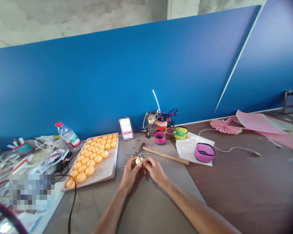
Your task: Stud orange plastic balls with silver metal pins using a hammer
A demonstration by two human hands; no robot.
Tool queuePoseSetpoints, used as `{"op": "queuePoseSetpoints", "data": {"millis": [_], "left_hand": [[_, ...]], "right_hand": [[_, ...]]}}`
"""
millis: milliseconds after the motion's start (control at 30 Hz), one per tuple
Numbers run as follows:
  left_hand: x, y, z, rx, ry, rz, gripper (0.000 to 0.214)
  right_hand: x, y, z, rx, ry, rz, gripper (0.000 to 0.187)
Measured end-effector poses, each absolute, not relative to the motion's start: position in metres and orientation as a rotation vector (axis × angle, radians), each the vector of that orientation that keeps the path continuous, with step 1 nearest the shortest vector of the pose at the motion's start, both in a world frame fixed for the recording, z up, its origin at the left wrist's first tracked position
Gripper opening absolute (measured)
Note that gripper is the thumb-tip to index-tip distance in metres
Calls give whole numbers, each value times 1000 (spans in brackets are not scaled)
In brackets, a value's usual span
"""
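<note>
My left hand is closed around a small orange ball, which looks like a table tennis ball. The fingers of my right hand are pinched together against the ball's right side; whatever is between them is too small to make out. Just beyond both hands lies a scatter of small shiny metal pieces. A hammer with a wooden handle rests behind my right hand, its head by the metal pieces. To the left, a shallow white tray holds several rows of similar orange balls.
A plastic bottle leans behind the tray, near tangled cables. Pink fabric containers, a yellow-green one and an orange cup stand at the back right. Pink paper lies farther right, before a blue partition.
</note>
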State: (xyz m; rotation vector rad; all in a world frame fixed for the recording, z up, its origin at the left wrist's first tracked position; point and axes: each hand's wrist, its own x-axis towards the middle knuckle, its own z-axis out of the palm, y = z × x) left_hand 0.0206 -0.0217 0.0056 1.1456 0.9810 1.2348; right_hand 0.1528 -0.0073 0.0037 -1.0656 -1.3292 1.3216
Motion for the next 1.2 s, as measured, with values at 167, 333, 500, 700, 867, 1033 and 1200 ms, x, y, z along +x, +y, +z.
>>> {"op": "queuePoseSetpoints", "data": {"millis": [167,333,500,700,867,1033,1200], "left_hand": [[20,-20,3,1179,1049,1236,37],[20,-22,7,1048,940,1227,36],[15,-20,14,858,847,1240,30],[10,-16,11,776,835,1260,28],[11,-17,9,790,837,1246,29],[12,-17,11,798,857,1238,32],[12,-17,12,802,867,1236,34]], "right_hand": [[150,-8,1,-1135,-1274,1319,9],[151,-2,3,-1039,-1276,1372,13],[165,3,8,-1138,-1528,953,9],[173,1,2,-1442,-2111,372,29],[165,5,-3,-1490,-2270,288,20],[164,10,-8,-1426,-2209,295,22],[169,11,-6,-1274,-1932,597,21]]}}
